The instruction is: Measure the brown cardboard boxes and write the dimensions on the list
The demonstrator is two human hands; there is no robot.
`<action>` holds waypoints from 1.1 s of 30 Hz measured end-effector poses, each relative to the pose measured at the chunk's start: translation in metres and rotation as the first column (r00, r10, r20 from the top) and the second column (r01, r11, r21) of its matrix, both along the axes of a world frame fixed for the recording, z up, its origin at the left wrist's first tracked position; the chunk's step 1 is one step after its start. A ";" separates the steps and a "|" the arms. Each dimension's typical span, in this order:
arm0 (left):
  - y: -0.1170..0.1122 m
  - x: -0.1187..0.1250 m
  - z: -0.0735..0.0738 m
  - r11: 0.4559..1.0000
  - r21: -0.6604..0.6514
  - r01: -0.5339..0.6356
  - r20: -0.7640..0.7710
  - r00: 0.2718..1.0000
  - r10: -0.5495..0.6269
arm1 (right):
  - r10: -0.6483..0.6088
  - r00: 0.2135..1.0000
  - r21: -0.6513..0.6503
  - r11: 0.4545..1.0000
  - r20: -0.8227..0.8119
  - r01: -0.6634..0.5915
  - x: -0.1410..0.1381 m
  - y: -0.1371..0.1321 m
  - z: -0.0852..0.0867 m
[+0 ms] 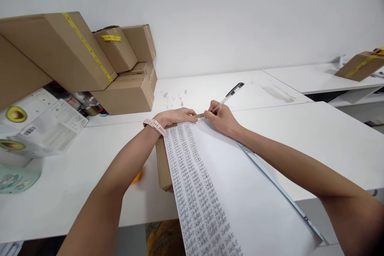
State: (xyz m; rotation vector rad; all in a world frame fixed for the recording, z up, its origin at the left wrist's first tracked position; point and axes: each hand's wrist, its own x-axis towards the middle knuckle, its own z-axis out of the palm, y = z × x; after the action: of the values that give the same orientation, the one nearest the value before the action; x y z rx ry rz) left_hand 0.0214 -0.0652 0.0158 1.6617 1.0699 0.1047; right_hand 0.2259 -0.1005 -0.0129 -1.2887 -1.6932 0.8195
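My right hand [221, 119] grips a pen [228, 96] with a black cap end and a clear barrel, its writing end down at the top of a white sheet of paper [240, 184]. Columns of handwritten characters fill the sheet's left side; its right side is blank. My left hand [177, 117], with a pink band [154, 126] at the wrist, lies across the paper's top left edge, fingers stretched toward the pen. Under the sheet, a brown cardboard box [163, 164] shows at the left and a light blue board edge [270, 176] at the right.
Cardboard boxes [126, 92] are stacked at the back left. Nearer stand a white carton with avocado pictures [45, 124] and a mint-green container [18, 178]. An orange object [137, 177] is partly behind my left forearm. Another taped box [360, 66] sits far right on the white table [339, 136].
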 end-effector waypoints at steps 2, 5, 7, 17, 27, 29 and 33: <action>0.000 0.000 0.000 1.000 -0.002 -0.004 -0.002 1.000 0.004 | 0.008 1.000 0.004 1.000 0.008 -0.008 0.000 0.000 0.000; 0.000 0.000 0.000 1.000 -0.005 -0.007 -0.003 1.000 0.007 | 0.018 1.000 0.000 1.000 0.015 -0.018 0.000 0.000 0.000; 0.000 0.000 0.000 1.000 0.001 -0.003 -0.001 1.000 0.003 | 0.020 1.000 -0.001 1.000 0.017 -0.020 0.000 0.000 0.001; -0.003 0.000 0.002 1.000 0.018 -0.009 0.007 1.000 0.009 | 0.006 1.000 -0.001 1.000 0.024 -0.006 0.000 0.000 0.000; 0.002 -0.001 -0.003 1.000 0.028 -0.004 0.013 1.000 0.004 | -0.003 0.999 0.003 1.000 0.034 0.002 -0.001 -0.001 0.000; 0.001 -0.001 -0.002 1.000 0.029 0.000 0.005 1.000 0.000 | -0.005 1.000 0.001 1.000 0.029 0.005 -0.002 0.000 0.000; -0.001 -0.001 0.001 0.999 0.042 0.005 -0.004 1.000 -0.005 | -0.062 0.992 0.135 0.988 -0.108 0.076 0.003 0.004 0.003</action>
State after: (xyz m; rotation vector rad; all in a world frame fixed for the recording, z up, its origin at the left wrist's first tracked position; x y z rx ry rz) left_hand 0.0203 -0.0661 0.0173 1.7024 1.0729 0.1221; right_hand 0.2284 -0.0965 -0.0094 -1.1837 -1.5858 0.7029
